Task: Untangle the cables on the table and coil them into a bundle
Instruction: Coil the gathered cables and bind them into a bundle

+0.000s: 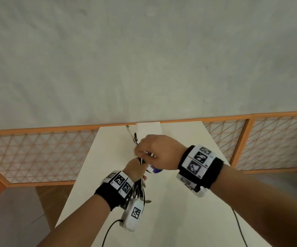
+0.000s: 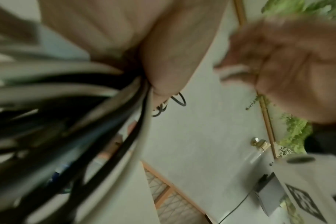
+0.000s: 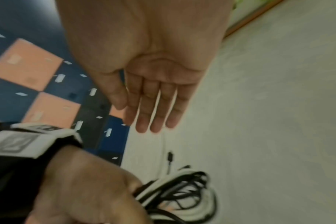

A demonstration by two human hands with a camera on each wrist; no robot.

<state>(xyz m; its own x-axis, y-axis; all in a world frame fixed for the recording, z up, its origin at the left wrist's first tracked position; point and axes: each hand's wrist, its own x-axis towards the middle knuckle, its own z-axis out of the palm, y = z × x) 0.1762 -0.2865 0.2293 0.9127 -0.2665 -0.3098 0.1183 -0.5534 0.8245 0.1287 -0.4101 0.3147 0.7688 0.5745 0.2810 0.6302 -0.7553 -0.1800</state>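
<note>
My left hand [image 1: 136, 167] grips a bundle of black and white cables [image 1: 139, 190] above the white table [image 1: 179, 207]; the loops hang below the fist. In the right wrist view the left hand [image 3: 94, 192] holds those coils [image 3: 178, 195]. My right hand [image 1: 144, 151] hovers just over the left. Its fingers [image 3: 153, 115] are straight and close together. A thin white cable [image 3: 164, 144] runs from behind them down toward a black plug [image 3: 170, 157]. Loose cable ends [image 1: 131, 135] trail along the table beyond the hands. The left wrist view is blurred, with cables [image 2: 105, 109] filling it.
A white box [image 1: 148, 128] stands at the table's far end. A round blue and white object [image 1: 155, 170] lies under the hands. Black wrist-camera leads [image 1: 238, 227] cross the near table. An orange lattice railing [image 1: 37, 148] runs on both sides.
</note>
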